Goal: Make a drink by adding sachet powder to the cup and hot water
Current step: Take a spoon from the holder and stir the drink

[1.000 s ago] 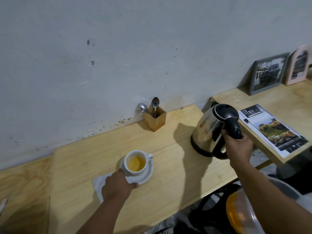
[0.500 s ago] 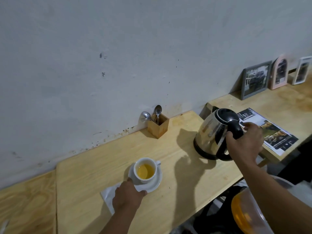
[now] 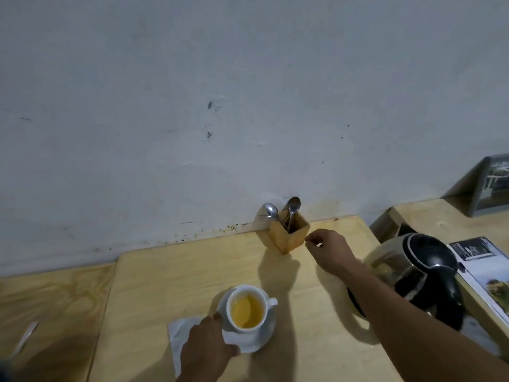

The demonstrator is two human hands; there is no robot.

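Note:
A white cup (image 3: 248, 303) holding yellow liquid stands on a white saucer (image 3: 264, 337) near the table's front. My left hand (image 3: 206, 351) grips the saucer's near-left rim, partly over a white napkin (image 3: 179, 330). My right hand (image 3: 329, 250) hovers empty, fingers loosely curled, just right of a wooden holder (image 3: 289, 235) with spoons (image 3: 292, 208) standing in it. The steel kettle (image 3: 413, 271) with a black lid and handle stands on the table behind my right forearm.
The wooden table (image 3: 165, 285) meets a white wall. A lower wooden surface (image 3: 41, 307) at the left carries a thin white strip (image 3: 26, 337). At the right, another table bears a magazine (image 3: 484, 268) and a framed picture (image 3: 493, 186).
My right hand has let go of the kettle handle and moved left toward the spoon holder. The left hand stays on the saucer. The camera view has swung left and closer.

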